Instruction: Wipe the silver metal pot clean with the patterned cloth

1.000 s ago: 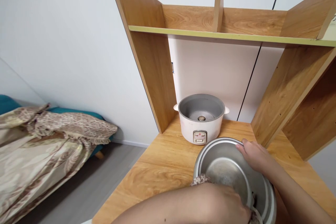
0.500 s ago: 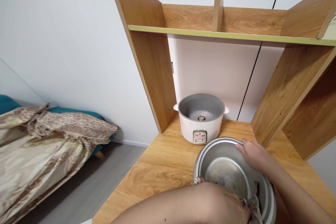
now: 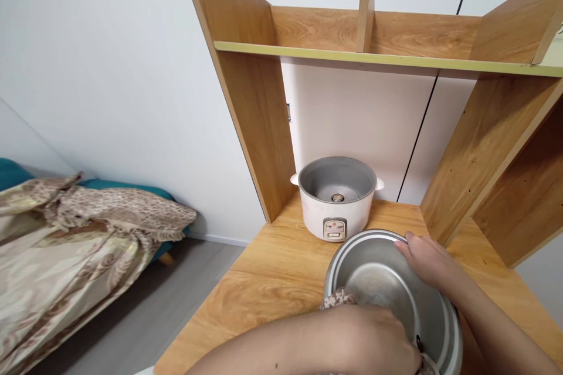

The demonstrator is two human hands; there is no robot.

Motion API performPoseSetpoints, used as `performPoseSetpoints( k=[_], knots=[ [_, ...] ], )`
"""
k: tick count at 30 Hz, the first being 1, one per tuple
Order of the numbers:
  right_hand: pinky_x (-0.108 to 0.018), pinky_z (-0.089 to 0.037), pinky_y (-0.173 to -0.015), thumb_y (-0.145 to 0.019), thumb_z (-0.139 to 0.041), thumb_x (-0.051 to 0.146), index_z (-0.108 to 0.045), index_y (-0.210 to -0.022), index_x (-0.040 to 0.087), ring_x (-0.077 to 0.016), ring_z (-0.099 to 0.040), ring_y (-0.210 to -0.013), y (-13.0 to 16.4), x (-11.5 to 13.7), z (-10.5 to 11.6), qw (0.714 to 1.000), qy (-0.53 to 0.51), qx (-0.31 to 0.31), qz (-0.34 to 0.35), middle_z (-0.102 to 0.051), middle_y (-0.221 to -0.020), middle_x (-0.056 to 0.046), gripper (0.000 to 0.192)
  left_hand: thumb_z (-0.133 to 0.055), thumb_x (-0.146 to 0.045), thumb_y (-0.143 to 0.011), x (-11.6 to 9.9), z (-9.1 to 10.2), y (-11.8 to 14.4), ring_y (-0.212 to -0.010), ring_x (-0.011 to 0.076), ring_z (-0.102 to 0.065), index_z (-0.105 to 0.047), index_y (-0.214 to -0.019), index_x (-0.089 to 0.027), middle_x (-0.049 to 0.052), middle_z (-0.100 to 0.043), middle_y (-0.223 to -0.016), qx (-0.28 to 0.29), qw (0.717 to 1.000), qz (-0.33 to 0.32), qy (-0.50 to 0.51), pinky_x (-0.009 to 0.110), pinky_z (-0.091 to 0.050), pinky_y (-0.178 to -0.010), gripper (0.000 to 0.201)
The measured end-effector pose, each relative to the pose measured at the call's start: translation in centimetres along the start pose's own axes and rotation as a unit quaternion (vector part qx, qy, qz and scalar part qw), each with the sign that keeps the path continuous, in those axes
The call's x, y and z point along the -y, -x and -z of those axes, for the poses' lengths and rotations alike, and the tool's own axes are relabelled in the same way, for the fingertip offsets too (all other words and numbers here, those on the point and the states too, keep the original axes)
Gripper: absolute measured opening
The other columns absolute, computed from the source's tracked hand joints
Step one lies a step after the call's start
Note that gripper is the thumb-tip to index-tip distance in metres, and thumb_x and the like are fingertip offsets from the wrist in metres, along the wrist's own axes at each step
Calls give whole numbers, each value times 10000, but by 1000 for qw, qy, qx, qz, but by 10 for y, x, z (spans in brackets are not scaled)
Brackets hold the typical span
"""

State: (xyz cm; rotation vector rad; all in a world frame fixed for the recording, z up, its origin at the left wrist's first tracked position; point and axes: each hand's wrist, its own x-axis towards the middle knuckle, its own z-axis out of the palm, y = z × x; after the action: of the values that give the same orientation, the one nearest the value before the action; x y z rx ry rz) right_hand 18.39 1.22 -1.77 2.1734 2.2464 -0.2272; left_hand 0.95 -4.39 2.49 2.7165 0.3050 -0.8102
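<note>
The inner pot (image 3: pixel 387 287) was dull brushed metal with a faint sheen, a patterned cloth (image 3: pixel 336 299) pressed inside it. The rice cooker (image 3: pixel 336 199) had a glossy white plastic shell and matt grey metal well. The surface (image 3: pixel 272 281) and shelf (image 3: pixel 396 35) were smooth wood-grain laminate.

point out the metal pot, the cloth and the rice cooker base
metal pot (image 3: pixel 378 281), head view, on the bare inner bottom
cloth (image 3: pixel 336 299), head view, on the patterned fold showing at the pot's near rim
rice cooker base (image 3: pixel 336 220), head view, on the white front wall above the switch
</note>
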Motion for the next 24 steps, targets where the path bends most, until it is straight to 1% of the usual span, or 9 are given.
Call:
performPoseSetpoints(
  k=[3, 6, 9, 12, 17, 21, 24],
  knots=[
    [-337, -396, -690, -1009, -249, 445, -583, -986, 163, -293, -680, -920, 0, 0, 0, 1000, 0, -1, 0, -717, -943, -159, 437, -443, -274, -848, 2, -5, -5, -593, 250, -658, -678, -1098, -138, 137, -745, -862, -2, 1000, 13, 12, 322, -404, -430, 369],
    [-333, -395, -689, -1010, -248, 446, -587, -973, 162, -286, -678, -910, 1, 1, 1, 1000, 4, -2, 1, -714, -932, -155, 444, -454, -324, -844, 4, -14, -12, -590, 267, -665, -691, -1101, -136, 159, -746, -858, -11, 999, 27, 33, 355, -445, -480, 397],
    [-327, -396, -691, -1010, -245, 451, -592, -979, 157, -279, -674, -908, 1, 2, 2, 1000, 4, 1, -5, -709, -930, -154, 456, -496, -269, -807, 5, -17, -15, -594, 250, -666, -717, -1051, -115, 160, -745, -827, 10, 999, 17, 40, 342, -456, -495, 363],
    [-321, -398, -698, -1009, -246, 446, -597, -1005, 151, -270, -673, -913, 2, 3, 4, 1000, 3, 7, -12, -707, -939, -162, 458, -518, -201, -774, 5, -14, -13, -596, 220, -664, -727, -1020, -87, 155, -745, -814, 41, 999, -7, 30, 307, -454, -502, 342],
    [-331, -399, -704, -1009, -250, 438, -596, -994, 157, -277, -677, -918, 3, 3, 4, 1000, 1, 1, -4, -713, -946, -158, 446, -509, -195, -781, 3, -10, -10, -635, 238, -679, -703, -1102, -89, 162, -750, -866, 42, 999, 10, 29, 319, -451, -485, 389],
    [-335, -399, -694, -1009, -248, 441, -595, -979, 160, -281, -678, -915, 3, 2, 3, 1000, 5, -2, -6, -712, -941, -160, 447, -528, -170, -763, 2, -5, -9, -607, 224, -671, -699, -1105, -83, 162, -750, -864, 58, 998, 10, 22, 299, -443, -460, 392],
    [-331, -396, -683, -1010, -250, 447, -589, -976, 162, -279, -679, -903, 2, 2, 2, 1000, 6, -3, -4, -714, -921, -150, 445, -519, -205, -805, 1, -2, -9, -600, 217, -665, -695, -1098, -64, 162, -748, -877, 73, 997, 6, 14, 292, -420, -424, 370]
  ],
)
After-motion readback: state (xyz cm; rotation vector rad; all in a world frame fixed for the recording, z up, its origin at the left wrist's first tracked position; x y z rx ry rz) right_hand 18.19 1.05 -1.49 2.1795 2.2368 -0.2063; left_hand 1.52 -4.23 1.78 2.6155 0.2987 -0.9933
